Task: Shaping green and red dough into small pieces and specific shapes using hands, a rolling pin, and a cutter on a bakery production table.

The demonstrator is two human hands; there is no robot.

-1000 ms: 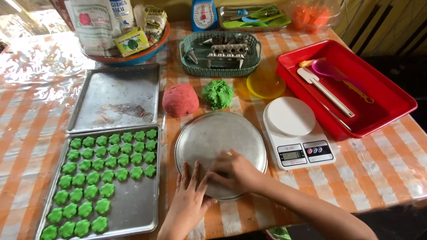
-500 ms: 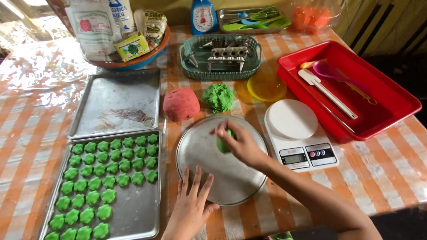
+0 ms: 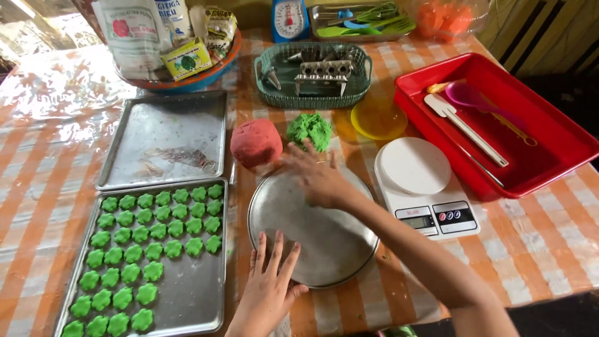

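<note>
Two hands at work: left hand [image 3: 269,288] lies flat, fingers spread, on the near rim of the round metal plate [image 3: 312,231]; right hand [image 3: 319,176] reaches over it, fingers open and empty, almost at the green dough [image 3: 309,129] beside the red dough ball [image 3: 256,143]. Looks like a fetch-more-dough step; pinching off a piece would need fingers closing.

We see a bright, evenly daylit scene. The strongest light enters from the upper left, where the clear plastic sheet over the orange-checked counter [image 3: 50,112] glares almost white. The empty rectangular metal baking tray [image 3: 163,138] and the round silver metal pan [image 3: 312,231] give soft, dull reflections. Shadows are faint and short. The outstretched right hand [image 3: 318,178] is slightly smeared by motion; the left hand [image 3: 268,293] looks sharper. Straight edges bow a little toward the corners, and the lower right falls dark.
</note>
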